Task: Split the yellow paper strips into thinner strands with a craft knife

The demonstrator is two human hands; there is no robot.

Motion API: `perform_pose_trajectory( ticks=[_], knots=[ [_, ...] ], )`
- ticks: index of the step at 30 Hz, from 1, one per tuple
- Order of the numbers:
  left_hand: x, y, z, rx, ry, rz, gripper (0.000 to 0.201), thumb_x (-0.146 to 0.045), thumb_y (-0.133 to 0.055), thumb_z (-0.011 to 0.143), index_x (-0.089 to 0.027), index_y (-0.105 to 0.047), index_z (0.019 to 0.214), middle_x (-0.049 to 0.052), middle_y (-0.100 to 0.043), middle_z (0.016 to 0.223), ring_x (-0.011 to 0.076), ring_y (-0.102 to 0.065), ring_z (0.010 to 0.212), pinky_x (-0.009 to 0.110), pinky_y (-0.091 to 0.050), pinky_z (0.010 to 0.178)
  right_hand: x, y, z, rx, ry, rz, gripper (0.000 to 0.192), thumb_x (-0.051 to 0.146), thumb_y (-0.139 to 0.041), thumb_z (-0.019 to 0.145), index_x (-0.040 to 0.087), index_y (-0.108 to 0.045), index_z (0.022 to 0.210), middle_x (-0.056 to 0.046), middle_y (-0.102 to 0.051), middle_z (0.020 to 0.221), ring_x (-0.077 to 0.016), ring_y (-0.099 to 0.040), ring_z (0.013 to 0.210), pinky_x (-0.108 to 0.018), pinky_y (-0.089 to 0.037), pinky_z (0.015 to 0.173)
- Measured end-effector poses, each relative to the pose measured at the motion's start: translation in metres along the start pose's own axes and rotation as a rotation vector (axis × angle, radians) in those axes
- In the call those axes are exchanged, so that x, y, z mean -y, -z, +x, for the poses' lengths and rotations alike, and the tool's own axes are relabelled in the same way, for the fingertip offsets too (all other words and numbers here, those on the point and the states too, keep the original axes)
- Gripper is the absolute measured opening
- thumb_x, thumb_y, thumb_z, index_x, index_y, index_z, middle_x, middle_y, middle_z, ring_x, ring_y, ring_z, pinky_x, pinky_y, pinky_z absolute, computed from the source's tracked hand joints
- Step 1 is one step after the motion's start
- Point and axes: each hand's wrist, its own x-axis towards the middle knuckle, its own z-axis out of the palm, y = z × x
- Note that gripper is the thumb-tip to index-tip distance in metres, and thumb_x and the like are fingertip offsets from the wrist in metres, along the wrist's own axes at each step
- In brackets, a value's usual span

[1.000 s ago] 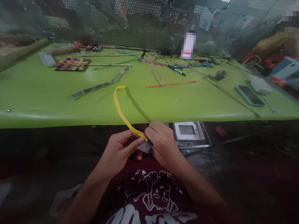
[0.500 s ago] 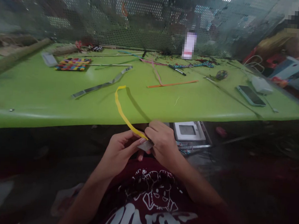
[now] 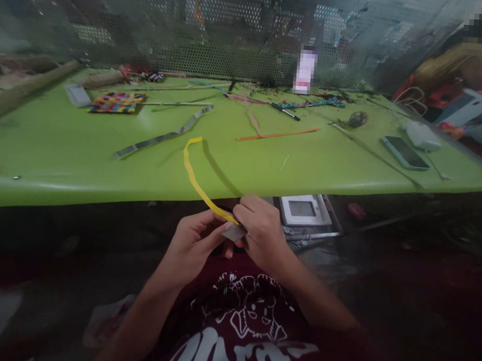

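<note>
My left hand (image 3: 192, 245) pinches a yellow strip (image 3: 199, 190) near its lower end, with the thumb pressed down by it. From there the strip curves up and leftward over the table's front edge, its free end bent to the right. A small flat grey piece (image 3: 235, 233) shows just under the strip, between both hands. My right hand (image 3: 265, 225) is closed with fingers curled against the strip's lower end and the grey piece. What lies inside those curled fingers is mostly hidden. Both hands are close together, in front of my shirt and below the table edge.
On the green table (image 3: 151, 172) lie a grey strip (image 3: 162, 137), an orange strip (image 3: 278, 134), a pen (image 3: 285, 112), a woven multicoloured piece (image 3: 117, 102) and a phone (image 3: 405, 152). A perforated metal panel (image 3: 232, 54) stands behind. Below the edge sits a white-framed device (image 3: 304, 210).
</note>
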Motion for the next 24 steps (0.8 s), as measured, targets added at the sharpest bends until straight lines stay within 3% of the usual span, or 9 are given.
perform_pose_trajectory(
  ticks=[24],
  knots=[
    [-0.0019,-0.0013,-0.0021,0.013,0.004,0.010,0.007,-0.019,-0.067,0.090,-0.017,-0.074,0.089,0.003,-0.070,0.075,0.0101,-0.059,0.057,0.022,-0.048,0.057,-0.0019,-0.0044,-0.0005,0.002,-0.011,0.006,0.024,0.004,-0.056,0.081,0.016,-0.046,0.064,-0.002,-0.050,0.071,-0.0132,-0.040,0.068,-0.028,-0.029,0.063]
  ],
)
